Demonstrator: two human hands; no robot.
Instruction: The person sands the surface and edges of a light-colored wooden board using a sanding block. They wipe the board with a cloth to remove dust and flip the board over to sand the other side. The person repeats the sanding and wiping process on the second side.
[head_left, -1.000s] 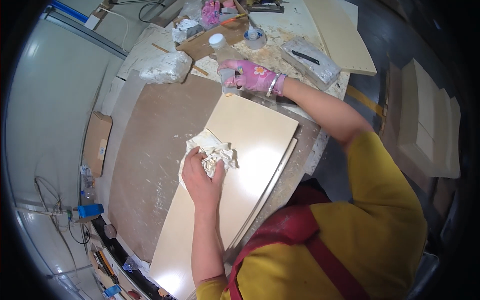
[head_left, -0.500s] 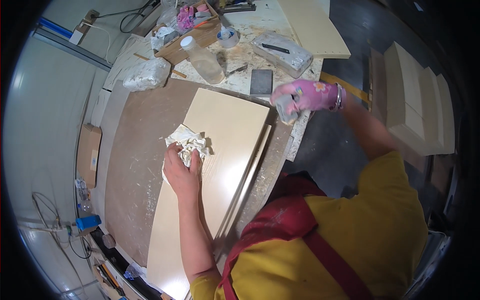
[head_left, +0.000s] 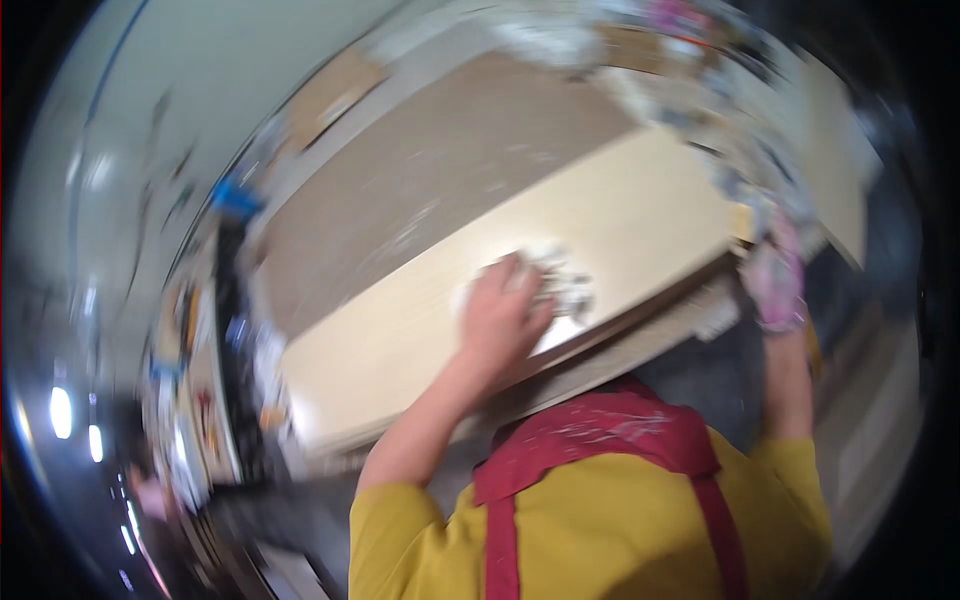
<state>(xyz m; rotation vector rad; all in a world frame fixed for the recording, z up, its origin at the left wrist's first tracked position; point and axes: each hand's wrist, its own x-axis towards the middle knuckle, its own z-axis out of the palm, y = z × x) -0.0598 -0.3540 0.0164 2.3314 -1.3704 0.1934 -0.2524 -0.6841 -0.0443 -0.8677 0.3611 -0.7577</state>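
Observation:
A long pale cream board (head_left: 600,205) lies on the brown worktable, its surface shiny under the light. Bare-skinned, my left hand (head_left: 503,310) presses a crumpled white cloth (head_left: 562,280) onto the middle of it, fingers curled over the cloth. My right hand (head_left: 774,278) wears a pink glove and is beside the board's right end. Closed in it is a small grey sanding block with a yellowish side (head_left: 742,222), smeared by motion. Whether the block touches the board, I cannot tell.
Brown sheeting (head_left: 450,140) covers the table behind the board. A cardboard box (head_left: 630,48) and blurred items crowd the far right. Another pale panel (head_left: 832,150) stands out past them. A blue object (head_left: 236,198) and a shelf of tools (head_left: 205,400) are at left.
My view has swung left, so the board now runs more sideways. My left hand and the cloth have slid along the board toward its near edge. My right hand still holds the block.

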